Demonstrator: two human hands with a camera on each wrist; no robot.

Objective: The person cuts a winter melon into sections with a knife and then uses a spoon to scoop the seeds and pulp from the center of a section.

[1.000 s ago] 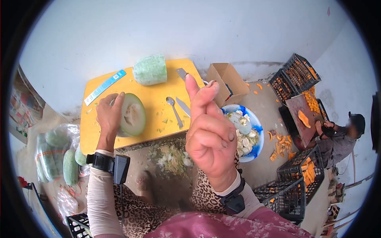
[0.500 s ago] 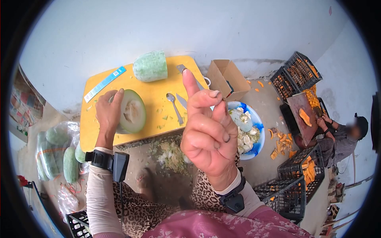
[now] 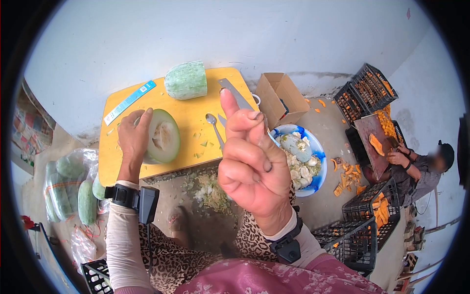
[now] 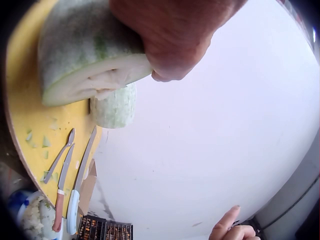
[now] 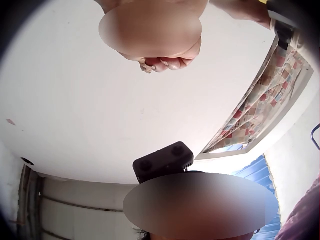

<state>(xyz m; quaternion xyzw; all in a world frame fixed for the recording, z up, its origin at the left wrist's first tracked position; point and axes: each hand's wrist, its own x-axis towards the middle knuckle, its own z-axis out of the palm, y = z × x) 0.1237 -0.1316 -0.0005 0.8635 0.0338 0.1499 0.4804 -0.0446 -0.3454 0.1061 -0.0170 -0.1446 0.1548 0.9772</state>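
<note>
In the head view my left hand [image 3: 131, 139] holds the left side of a cut melon [image 3: 169, 142], whose pale hollow face is turned right. The left wrist view shows that hand [image 4: 175, 42] against the melon's [image 4: 85, 37] rind. My right hand [image 3: 254, 171] is raised in front of the table, palm side visible, index finger up and the other fingers bent, with nothing held. Partly behind it lie a large blade [image 3: 235, 92] and a smaller knife; a spoon [image 3: 211, 119] lies beside them. Another melon piece [image 3: 186, 81] stands at the table's back edge.
On the yellow table [image 3: 117, 159] lies a blue-and-white strip [image 3: 129, 103]. Right of it are a cardboard box [image 3: 267, 95], a basin [image 3: 320, 171] and black crates [image 3: 360, 245]. Whole melons [image 3: 87, 203] lie at left. A person [image 3: 423, 171] sits at far right with orange pieces.
My right hand has shifted slightly left, uncovering more of the large blade. My left hand keeps its place at the melon. The seated person's hands have moved a little.
</note>
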